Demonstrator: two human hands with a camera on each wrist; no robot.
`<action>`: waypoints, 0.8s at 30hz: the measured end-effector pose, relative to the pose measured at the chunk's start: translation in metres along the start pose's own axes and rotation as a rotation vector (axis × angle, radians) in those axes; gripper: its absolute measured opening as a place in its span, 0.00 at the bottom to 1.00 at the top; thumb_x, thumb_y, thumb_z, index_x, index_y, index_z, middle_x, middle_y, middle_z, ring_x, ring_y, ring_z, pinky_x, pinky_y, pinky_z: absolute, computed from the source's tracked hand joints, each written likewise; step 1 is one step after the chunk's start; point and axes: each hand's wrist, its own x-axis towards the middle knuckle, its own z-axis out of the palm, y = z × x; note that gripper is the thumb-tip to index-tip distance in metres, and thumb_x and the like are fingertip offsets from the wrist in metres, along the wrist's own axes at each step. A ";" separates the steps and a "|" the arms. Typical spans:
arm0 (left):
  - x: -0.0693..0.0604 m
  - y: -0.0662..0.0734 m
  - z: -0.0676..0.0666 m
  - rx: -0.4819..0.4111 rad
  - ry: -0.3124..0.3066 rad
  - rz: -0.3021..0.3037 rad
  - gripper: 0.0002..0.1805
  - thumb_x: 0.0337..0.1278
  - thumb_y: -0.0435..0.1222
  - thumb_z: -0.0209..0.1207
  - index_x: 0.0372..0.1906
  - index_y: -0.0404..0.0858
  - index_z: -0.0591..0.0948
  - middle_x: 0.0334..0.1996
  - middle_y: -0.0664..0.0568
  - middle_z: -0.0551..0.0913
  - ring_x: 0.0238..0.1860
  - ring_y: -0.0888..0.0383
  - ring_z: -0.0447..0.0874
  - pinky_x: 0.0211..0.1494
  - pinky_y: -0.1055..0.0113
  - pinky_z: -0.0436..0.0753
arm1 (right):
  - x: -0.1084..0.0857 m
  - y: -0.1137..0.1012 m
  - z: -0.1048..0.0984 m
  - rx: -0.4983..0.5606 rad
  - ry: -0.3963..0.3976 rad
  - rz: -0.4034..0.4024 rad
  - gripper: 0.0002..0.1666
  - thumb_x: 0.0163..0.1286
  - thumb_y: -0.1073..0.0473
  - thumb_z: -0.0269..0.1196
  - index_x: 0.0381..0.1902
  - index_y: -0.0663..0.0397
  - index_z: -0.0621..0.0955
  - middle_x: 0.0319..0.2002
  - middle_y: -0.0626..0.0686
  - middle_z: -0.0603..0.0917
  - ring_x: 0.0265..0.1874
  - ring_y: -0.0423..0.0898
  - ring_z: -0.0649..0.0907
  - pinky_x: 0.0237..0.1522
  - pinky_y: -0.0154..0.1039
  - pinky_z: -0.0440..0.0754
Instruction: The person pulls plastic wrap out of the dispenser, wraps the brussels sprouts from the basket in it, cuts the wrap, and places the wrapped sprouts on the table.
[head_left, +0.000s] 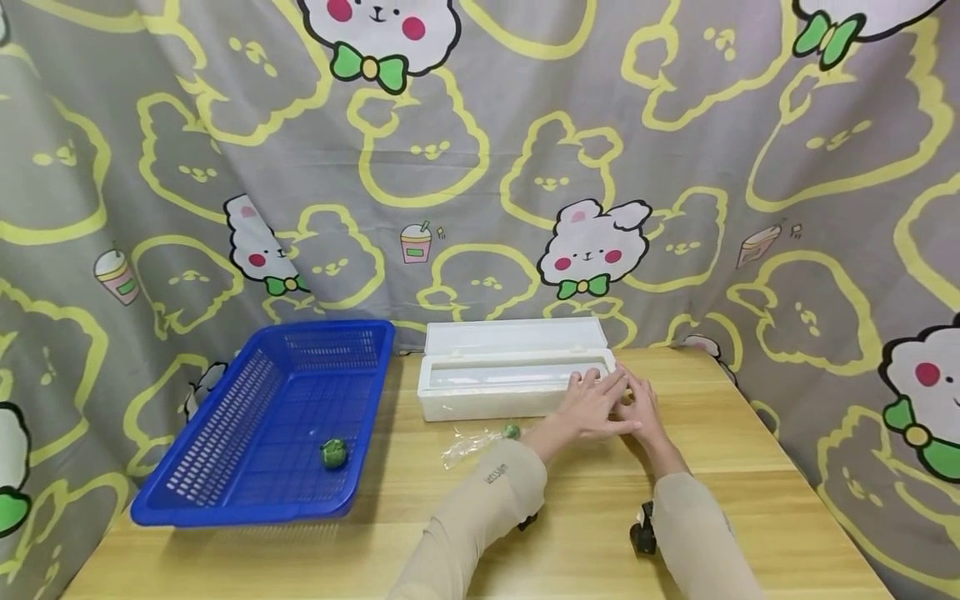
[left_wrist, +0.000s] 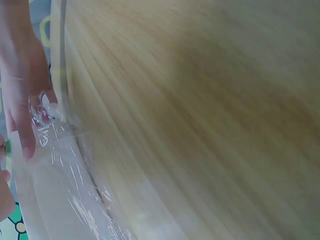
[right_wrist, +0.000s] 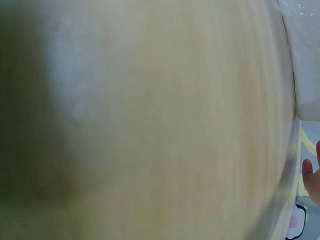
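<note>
One white box (head_left: 480,406), lid raised, is standing toward the table's (head_left: 390,542) back; the left hand (head_left: 588,410), fingers loosely spread, is reaching over its right end, beside the partly hidden right hand (head_left: 645,415), whose grip cannot be told. Clear film (head_left: 467,447) and one green ball (head_left: 512,432) are lying in front; a blue basket (head_left: 379,383), left, is holding another.

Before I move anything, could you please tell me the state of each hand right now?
Left hand: open, fingers spread at the white box.
Right hand: cannot be told, its fingers partly hidden behind the left hand.
</note>
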 end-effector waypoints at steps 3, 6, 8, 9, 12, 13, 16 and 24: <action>0.001 0.002 -0.001 0.019 0.010 -0.004 0.45 0.51 0.72 0.31 0.71 0.54 0.46 0.71 0.63 0.46 0.64 0.56 0.53 0.58 0.59 0.60 | 0.000 -0.002 -0.002 -0.005 -0.009 0.017 0.38 0.52 0.71 0.60 0.63 0.63 0.63 0.46 0.72 0.69 0.46 0.63 0.67 0.48 0.52 0.61; 0.003 0.003 0.000 0.037 0.013 -0.003 0.44 0.52 0.71 0.29 0.71 0.55 0.46 0.71 0.63 0.46 0.65 0.56 0.54 0.58 0.59 0.60 | 0.000 -0.004 -0.002 -0.004 -0.007 0.023 0.38 0.52 0.71 0.60 0.63 0.63 0.63 0.47 0.72 0.69 0.44 0.63 0.67 0.48 0.53 0.62; 0.003 0.004 0.001 0.045 0.011 0.000 0.43 0.53 0.71 0.28 0.71 0.55 0.46 0.71 0.63 0.46 0.64 0.56 0.55 0.58 0.59 0.61 | 0.000 -0.004 -0.002 0.002 -0.005 0.023 0.38 0.52 0.71 0.60 0.63 0.64 0.63 0.46 0.72 0.69 0.43 0.63 0.68 0.46 0.51 0.63; 0.004 0.004 0.001 0.048 0.010 0.000 0.43 0.53 0.71 0.27 0.71 0.55 0.46 0.71 0.64 0.47 0.65 0.56 0.55 0.58 0.59 0.61 | -0.001 -0.004 -0.002 0.007 -0.003 0.027 0.38 0.51 0.71 0.60 0.63 0.65 0.63 0.46 0.72 0.69 0.42 0.62 0.69 0.45 0.51 0.63; 0.001 0.003 0.002 0.060 0.004 -0.003 0.43 0.53 0.71 0.26 0.71 0.55 0.46 0.71 0.64 0.47 0.65 0.57 0.55 0.59 0.59 0.61 | -0.001 -0.005 0.000 0.024 -0.008 0.038 0.39 0.51 0.71 0.60 0.63 0.65 0.63 0.45 0.72 0.69 0.41 0.63 0.69 0.45 0.50 0.64; 0.000 0.003 0.002 0.064 0.002 -0.004 0.43 0.53 0.71 0.26 0.71 0.54 0.46 0.71 0.64 0.47 0.65 0.57 0.54 0.59 0.58 0.60 | -0.001 -0.005 0.001 0.030 -0.012 0.048 0.39 0.51 0.71 0.61 0.63 0.64 0.63 0.46 0.71 0.68 0.41 0.63 0.69 0.45 0.50 0.65; -0.002 0.001 0.002 0.076 -0.002 -0.004 0.43 0.53 0.71 0.25 0.71 0.54 0.46 0.71 0.64 0.47 0.65 0.57 0.54 0.60 0.57 0.60 | -0.001 -0.006 0.000 0.053 -0.025 0.080 0.39 0.53 0.70 0.61 0.64 0.62 0.62 0.48 0.70 0.67 0.44 0.63 0.67 0.46 0.51 0.65; -0.006 -0.002 0.001 0.097 -0.029 -0.002 0.45 0.51 0.72 0.25 0.71 0.55 0.45 0.71 0.64 0.45 0.66 0.56 0.54 0.62 0.56 0.59 | 0.000 0.009 0.002 0.112 0.011 -0.015 0.37 0.54 0.62 0.62 0.63 0.55 0.65 0.46 0.70 0.67 0.41 0.61 0.67 0.42 0.48 0.66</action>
